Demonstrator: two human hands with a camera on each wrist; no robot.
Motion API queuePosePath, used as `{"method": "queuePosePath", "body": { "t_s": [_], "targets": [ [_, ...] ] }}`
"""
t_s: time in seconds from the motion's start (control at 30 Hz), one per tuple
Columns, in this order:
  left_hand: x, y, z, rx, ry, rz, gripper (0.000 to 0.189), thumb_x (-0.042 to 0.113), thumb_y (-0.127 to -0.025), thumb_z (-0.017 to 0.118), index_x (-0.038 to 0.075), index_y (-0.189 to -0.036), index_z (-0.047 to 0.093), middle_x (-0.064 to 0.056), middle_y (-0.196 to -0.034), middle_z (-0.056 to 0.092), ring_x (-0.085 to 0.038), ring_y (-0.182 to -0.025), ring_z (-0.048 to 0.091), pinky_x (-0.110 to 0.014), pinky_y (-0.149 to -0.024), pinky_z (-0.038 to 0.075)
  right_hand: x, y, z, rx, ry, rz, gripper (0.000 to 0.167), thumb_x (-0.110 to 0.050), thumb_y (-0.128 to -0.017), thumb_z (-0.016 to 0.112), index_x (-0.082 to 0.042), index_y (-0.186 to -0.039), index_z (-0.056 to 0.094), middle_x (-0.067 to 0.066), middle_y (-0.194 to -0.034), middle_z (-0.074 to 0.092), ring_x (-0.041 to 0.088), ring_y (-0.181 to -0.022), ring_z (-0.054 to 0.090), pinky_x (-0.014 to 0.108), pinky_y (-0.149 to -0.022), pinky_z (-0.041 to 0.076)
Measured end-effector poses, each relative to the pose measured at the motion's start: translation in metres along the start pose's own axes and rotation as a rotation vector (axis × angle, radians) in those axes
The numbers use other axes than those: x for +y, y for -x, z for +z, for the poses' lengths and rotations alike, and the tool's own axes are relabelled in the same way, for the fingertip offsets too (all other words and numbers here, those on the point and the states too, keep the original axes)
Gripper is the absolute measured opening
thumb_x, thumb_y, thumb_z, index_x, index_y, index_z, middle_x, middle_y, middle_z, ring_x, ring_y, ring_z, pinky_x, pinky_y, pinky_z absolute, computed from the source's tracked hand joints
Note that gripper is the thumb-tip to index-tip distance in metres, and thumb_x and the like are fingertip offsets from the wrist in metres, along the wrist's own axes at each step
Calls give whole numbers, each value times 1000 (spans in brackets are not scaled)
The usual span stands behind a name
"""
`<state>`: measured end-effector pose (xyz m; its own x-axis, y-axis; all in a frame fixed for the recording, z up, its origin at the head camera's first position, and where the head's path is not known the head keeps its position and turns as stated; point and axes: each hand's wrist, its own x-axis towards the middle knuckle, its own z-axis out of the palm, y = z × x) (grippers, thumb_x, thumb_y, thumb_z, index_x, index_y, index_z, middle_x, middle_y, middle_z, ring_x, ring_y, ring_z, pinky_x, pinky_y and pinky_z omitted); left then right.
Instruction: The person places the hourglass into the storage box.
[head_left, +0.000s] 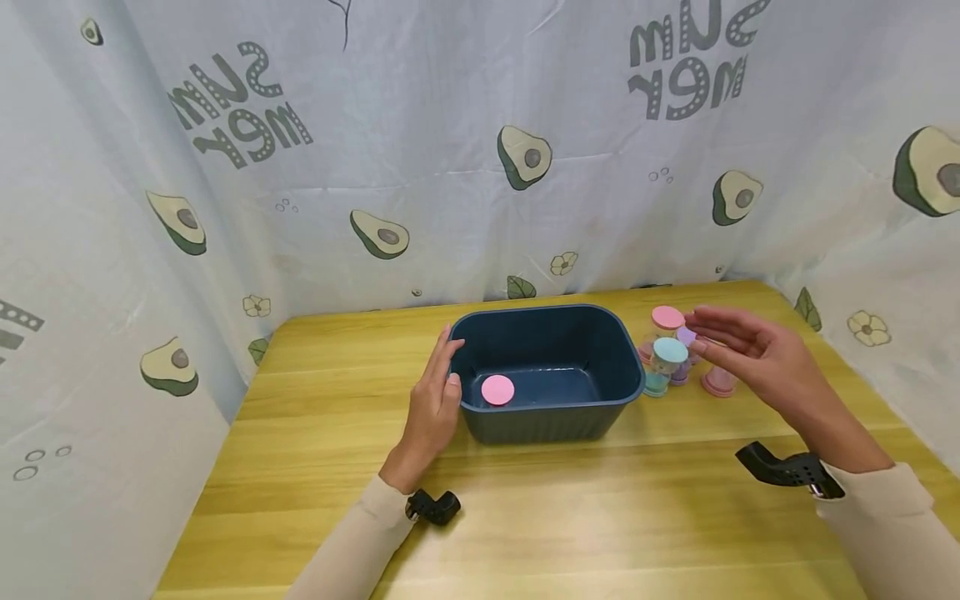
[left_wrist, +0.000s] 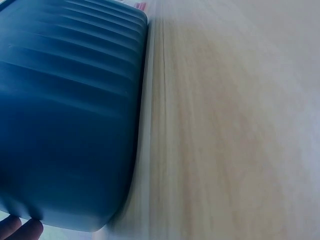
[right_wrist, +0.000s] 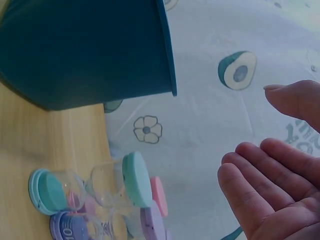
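Note the surroundings first. The wooden table [head_left: 300,500] fills the lower part of the head view. A white curtain [head_left: 442,108], printed with avocados and flowers, hangs behind its far edge and along both sides. Your dark blue bin [head_left: 540,423] stands upright at the centre of the frame, its open top facing up. A pink disc [head_left: 497,390] shows inside it, at the lower left of the cavity.

Locate the sand timers right of centre, close beside the bin's right wall. The mint-green sand timer [head_left: 670,351] stands at the front of the cluster and partly blocks the pink-topped sand timer [head_left: 667,317] behind it. The purple sand timer [head_left: 681,372] is just to the right of the mint-green one; its base shows the number 10 in the right wrist view. A pink base [head_left: 720,382] is visible farther right, below your right hand [head_left: 757,354], which covers part of this area.

Check your hand poses. Your left hand [head_left: 433,404] is at the bin's left side, fingers extended upward along the wall and thumb near the front corner; the fingertips touch the outside of the bin without wrapping round it. Your right hand reaches in from the lower right, raised beside the timers. Its fingers are gently bent, the thumb is spread well apart from them, and it holds nothing.
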<state>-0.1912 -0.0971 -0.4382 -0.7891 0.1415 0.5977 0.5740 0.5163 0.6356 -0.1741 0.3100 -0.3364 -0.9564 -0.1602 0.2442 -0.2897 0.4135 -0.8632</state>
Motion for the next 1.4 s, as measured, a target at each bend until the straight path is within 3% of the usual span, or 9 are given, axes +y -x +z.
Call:
{"method": "queuePosePath", "body": {
  "t_s": [0.27,0.53,1.03,1.23,1.4],
  "targets": [
    [1,2,-1,-1,-13,-8,50,26,-98,29,13,-144,41,-4,-159,25,-23,-136,40,-45,-94,49,4,6,-15,37,44,30,48,-10,-93,62,-5,-139,49,-11,-129,60,-6,-110,58,7,-83,45],
    [1,1,1,-4,-7,-3,50,26,-97,29,12,-144,41,-8,-158,26,-23,-139,36,-48,-102,43,11,10,-27,81,13,41,50,-8,-92,62,-2,-139,47,-10,-126,62,-4,-105,61,13,-78,51],
    [2,0,0,5,-14,11,50,24,-97,30,11,-144,41,-11,-157,27,-24,-140,35,-48,-103,40,27,11,-36,148,53,80,49,-13,-92,64,-4,-138,50,-16,-121,63,-11,-104,58,6,-79,46],
    [2,1,0,0,-14,-3,50,25,-97,29,11,-144,40,-5,-158,25,-23,-140,33,-48,-104,39,35,13,-38,172,80,94,49,-14,-91,65,-5,-137,50,-17,-119,62,-12,-102,58,4,-78,44],
    [1,1,1,1,-9,0,50,25,-97,29,12,-144,40,-6,-158,25,-25,-135,42,-45,-97,47,40,13,-42,182,131,143,51,-22,-91,66,-11,-139,50,-21,-118,60,-18,-100,54,1,-75,41]
  ]
}}
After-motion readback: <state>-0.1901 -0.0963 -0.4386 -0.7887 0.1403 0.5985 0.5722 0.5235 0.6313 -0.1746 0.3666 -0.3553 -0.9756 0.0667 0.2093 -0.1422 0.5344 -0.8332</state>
